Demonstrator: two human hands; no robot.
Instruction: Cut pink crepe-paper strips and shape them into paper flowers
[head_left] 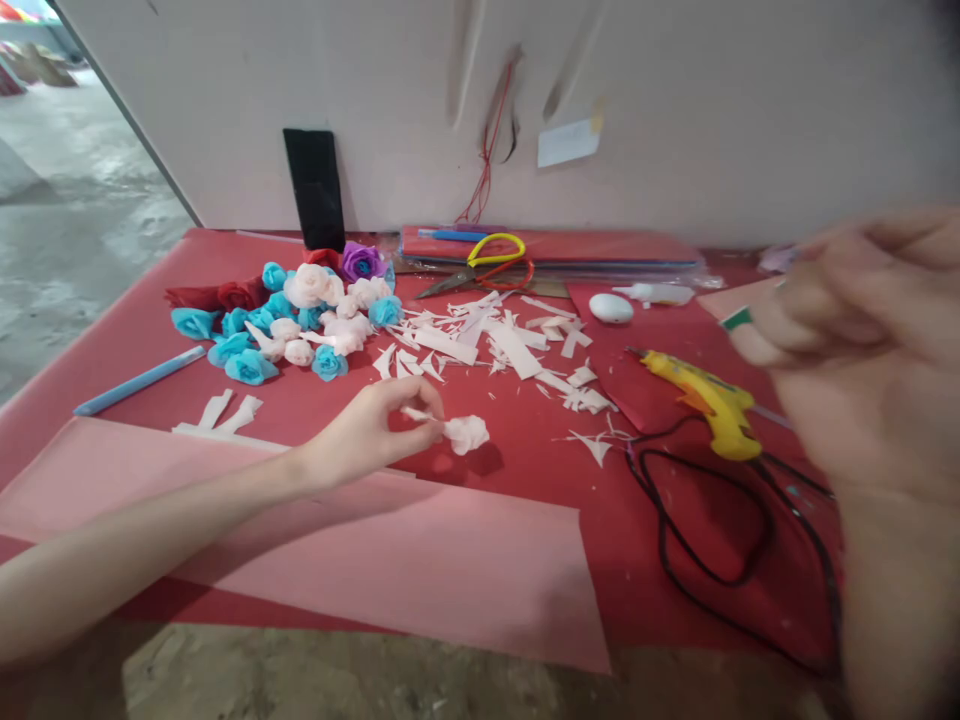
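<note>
While pale paper rose (466, 434) is pinched by stem in left hand (371, 432) above middle of red surface (630, 590), right hand (877, 340) is raised, blurred, over right edge, fingers curled; whether anything is grasped cannot be told. Glue gun (709, 400) is laid toward right edge, paper roses (309, 286) are heaped near far left corner.

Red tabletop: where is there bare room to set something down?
The tabletop is bare between the held pale flower, pink sheet and black cord, and left of the red flowers, above the blue pen. White scraps crowd the middle.
</note>
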